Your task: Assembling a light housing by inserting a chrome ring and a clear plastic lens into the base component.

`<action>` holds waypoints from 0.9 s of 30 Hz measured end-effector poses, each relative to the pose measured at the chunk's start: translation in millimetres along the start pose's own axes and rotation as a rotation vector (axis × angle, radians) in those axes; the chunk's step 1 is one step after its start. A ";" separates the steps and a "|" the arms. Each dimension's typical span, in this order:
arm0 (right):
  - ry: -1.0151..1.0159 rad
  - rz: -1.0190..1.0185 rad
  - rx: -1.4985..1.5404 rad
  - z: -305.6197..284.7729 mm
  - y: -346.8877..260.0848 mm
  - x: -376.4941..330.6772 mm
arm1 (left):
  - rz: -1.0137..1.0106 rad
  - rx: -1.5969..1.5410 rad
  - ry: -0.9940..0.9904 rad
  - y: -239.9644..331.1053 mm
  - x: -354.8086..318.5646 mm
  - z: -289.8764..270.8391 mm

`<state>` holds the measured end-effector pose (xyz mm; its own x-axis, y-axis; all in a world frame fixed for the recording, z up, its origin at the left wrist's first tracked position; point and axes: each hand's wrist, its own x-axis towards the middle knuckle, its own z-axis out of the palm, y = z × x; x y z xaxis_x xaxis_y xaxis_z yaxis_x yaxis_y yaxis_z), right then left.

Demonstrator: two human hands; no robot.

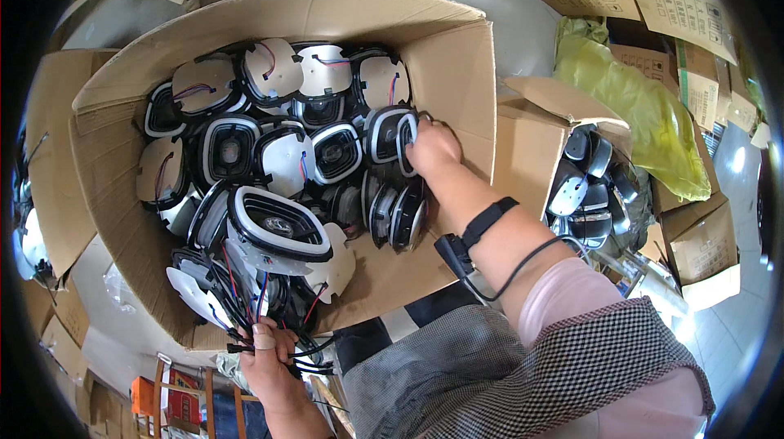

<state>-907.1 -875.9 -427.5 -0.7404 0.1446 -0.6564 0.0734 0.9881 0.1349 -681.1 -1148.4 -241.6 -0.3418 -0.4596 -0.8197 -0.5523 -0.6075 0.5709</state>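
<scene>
My left hand (pixel 273 367) is closed round a bundle of cables (pixel 242 318), black, red and blue, with black connector ends hanging past the fingers. The cables lead up to several stacked units at the box's near left corner; the top one is a rounded-square unit (pixel 282 224) with a white rim and black frame. My right hand (pixel 435 147) reaches into the large cardboard box (pixel 452 71), its fingers curled on the edge of a white-rimmed rounded unit (pixel 406 143) by the right wall. A black strap with a small device (pixel 455 255) sits on my right forearm.
Many similar units fill the box, some showing pale back plates (pixel 287 163) with thin wires. A smaller carton (pixel 531 141) with dark and silver units (pixel 590 186) stands to the right, beside yellow-green plastic sheeting (pixel 625 104). Another carton (pixel 61 161) stands left.
</scene>
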 end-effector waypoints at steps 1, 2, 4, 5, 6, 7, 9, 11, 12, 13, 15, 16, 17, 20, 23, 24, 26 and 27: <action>0.109 -0.034 0.012 -5.0 -4.5 -3.0 | 0.005 0.004 0.028 0.5 -1.0 -2.0; 0.024 -0.051 0.025 -15.9 -0.6 -6.2 | 0.005 0.005 0.040 0.1 -1.0 -4.1; 0.210 -0.178 0.130 -37.3 7.1 -35.5 | -0.019 0.011 0.063 0.4 -1.3 -8.0; 0.333 -0.261 0.226 -45.6 15.8 -52.2 | -0.026 -0.024 0.054 1.0 -1.7 -5.9; 0.363 -0.292 0.334 -57.9 16.2 -73.6 | -0.026 -0.029 0.065 1.6 -2.1 -2.8; 0.394 -0.323 0.441 -72.7 16.6 -96.6 | -0.002 0.005 0.051 1.5 -2.6 2.2; 0.331 -0.292 0.699 -91.4 27.9 -137.3 | 0.002 -0.032 -0.056 -3.8 0.5 3.8; 0.474 -0.386 0.569 -102.6 33.1 -182.5 | -0.108 -0.082 -0.090 -2.5 0.9 11.4; 0.470 -0.494 0.667 -106.6 37.6 -202.4 | -0.176 -0.065 -0.090 0.2 -1.5 19.5; 0.450 -0.608 0.780 -106.8 38.1 -219.0 | -0.222 0.072 -0.135 7.4 -4.5 17.7; 0.155 -1.071 0.752 -132.3 34.4 -235.3 | -0.249 0.024 -0.208 7.3 -7.6 20.6; 0.424 -1.097 0.797 -120.7 19.8 -251.5 | -0.270 -0.063 -0.207 8.6 -11.3 27.6; 0.269 -1.156 0.805 -113.2 25.1 -261.3 | -0.278 -0.036 -0.309 16.4 -14.2 30.4; 0.158 -1.261 0.855 -112.3 15.2 -276.6 | -0.422 -0.319 -0.482 0.1 -10.0 21.6; 0.193 -1.315 0.881 -113.1 10.2 -282.6 | -0.411 -0.406 -0.533 -6.5 -10.3 21.0; 0.188 -1.329 0.862 -113.9 10.8 -282.9 | -0.393 -0.524 -0.560 -8.0 -10.0 22.6; 0.070 -1.433 0.808 -118.8 9.7 -286.0 | -0.380 -0.523 -0.557 -5.8 -9.4 24.4; 0.023 -1.480 0.761 -119.4 8.0 -289.4 | -0.326 -0.388 -0.607 -3.9 -7.6 24.4</action>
<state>-772.1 -916.1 -147.8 -0.4713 -0.8719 0.1329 -0.3721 0.0600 -0.9262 -694.8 -1126.7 -238.7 -0.6247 0.1465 -0.7670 -0.4298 -0.8846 0.1810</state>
